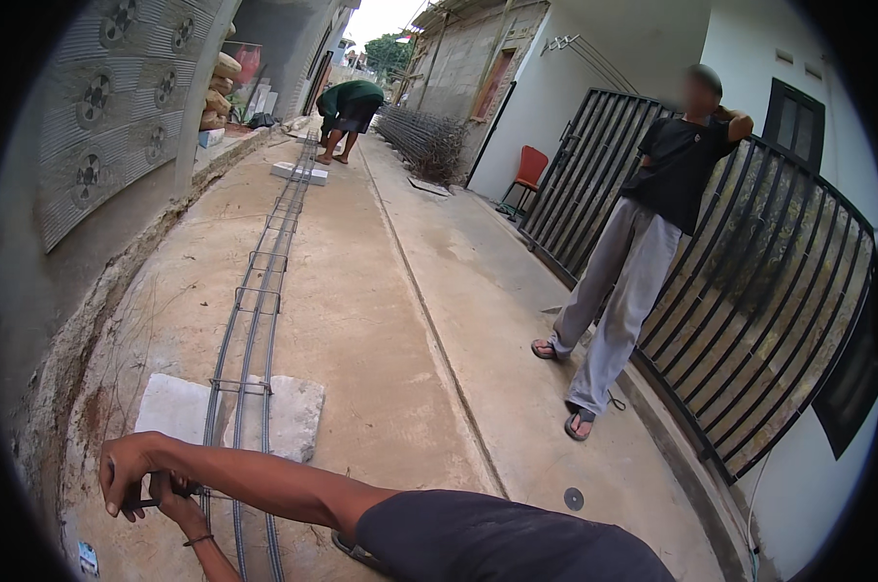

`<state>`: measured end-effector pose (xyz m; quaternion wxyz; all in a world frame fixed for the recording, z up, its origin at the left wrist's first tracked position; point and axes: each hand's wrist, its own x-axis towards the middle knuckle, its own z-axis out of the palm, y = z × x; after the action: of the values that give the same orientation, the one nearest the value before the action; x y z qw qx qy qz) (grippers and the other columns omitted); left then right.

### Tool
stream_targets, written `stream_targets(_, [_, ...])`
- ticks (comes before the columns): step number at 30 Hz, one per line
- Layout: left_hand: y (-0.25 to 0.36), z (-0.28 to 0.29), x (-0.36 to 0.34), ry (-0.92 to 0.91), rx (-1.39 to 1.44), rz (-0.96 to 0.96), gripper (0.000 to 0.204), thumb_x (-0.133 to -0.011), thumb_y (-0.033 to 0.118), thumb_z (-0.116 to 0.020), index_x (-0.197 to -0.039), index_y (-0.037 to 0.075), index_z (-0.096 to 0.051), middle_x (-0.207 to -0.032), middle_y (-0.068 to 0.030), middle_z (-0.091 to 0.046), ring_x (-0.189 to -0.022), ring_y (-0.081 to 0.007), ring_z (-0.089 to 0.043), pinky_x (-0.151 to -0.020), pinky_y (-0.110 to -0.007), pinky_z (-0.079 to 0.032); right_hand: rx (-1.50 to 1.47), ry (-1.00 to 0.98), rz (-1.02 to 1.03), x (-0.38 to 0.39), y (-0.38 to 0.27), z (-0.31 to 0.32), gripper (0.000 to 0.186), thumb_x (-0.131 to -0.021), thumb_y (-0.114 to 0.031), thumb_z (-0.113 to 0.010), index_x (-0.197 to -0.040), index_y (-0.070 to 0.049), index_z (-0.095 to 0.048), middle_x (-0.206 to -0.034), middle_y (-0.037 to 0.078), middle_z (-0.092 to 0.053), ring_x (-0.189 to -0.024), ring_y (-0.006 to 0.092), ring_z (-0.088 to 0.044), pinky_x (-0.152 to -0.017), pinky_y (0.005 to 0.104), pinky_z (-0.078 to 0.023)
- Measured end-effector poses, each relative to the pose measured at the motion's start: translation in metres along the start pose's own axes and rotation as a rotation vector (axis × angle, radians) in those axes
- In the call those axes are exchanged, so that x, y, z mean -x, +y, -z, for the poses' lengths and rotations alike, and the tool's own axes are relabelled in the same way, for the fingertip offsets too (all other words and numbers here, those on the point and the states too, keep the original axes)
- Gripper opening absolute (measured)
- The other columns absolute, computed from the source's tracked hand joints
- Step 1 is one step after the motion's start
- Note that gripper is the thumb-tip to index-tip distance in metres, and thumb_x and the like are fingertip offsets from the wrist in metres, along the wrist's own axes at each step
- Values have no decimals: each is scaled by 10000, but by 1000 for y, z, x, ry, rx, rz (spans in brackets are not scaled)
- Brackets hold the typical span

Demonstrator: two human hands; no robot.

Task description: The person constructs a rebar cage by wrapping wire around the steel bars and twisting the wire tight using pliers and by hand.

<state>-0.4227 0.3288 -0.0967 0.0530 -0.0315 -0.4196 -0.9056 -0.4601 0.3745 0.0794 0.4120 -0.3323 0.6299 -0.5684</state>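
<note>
1. From afar, I see the left hand and right hand curled close together; I cannot tell what they pinch.
2. The steel rebar frame lies just right of them, stretching ahead.

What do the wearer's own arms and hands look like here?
The right arm has a plain, dark sleeve ending near the elbow; the forearm is bare. The left wrist wears a thin, dark bracelet; any left sleeve is out of view. Neither the right grip nor the left grip is gloved.
</note>
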Motion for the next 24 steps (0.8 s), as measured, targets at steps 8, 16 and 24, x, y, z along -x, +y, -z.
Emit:
stream_targets(8, [-61, -27, -17, 686, -606, -436, 300, -954, 278, -607, -1019, -14, -589, -924, -58, -634, -756, -146, -589, -716, -279, -497, 688, 1376, 413, -1, 17, -68, 560, -753, -266, -770, -1172, 54, -582, -964, 207, -680, -1041, 334, -626, -904, 419, -483])
stream_targets(16, [-24, -23, -1, 524, -516, -391, 333, -926, 202, -644, -1126, -61, -600, -1041, -121, -673, -764, -157, -599, -727, -290, -504, -40, 257, 120, 21, 2, 14, 212, -767, -98, -754, -814, 94, -678, -711, 193, -674, -618, 285, -670, -582, 397, -556])
stream_targets(24, [-46, 54, -32, 235, -280, -144, 150, -926, 146, -623, -936, -3, -605, -801, -56, -593, -728, -127, -560, -639, -253, -454, 486, 697, 191, 15, -22, -42, 535, -748, -180, -764, -1202, 32, -577, -1184, 286, -599, -1086, 347, -621, -861, 465, -522])
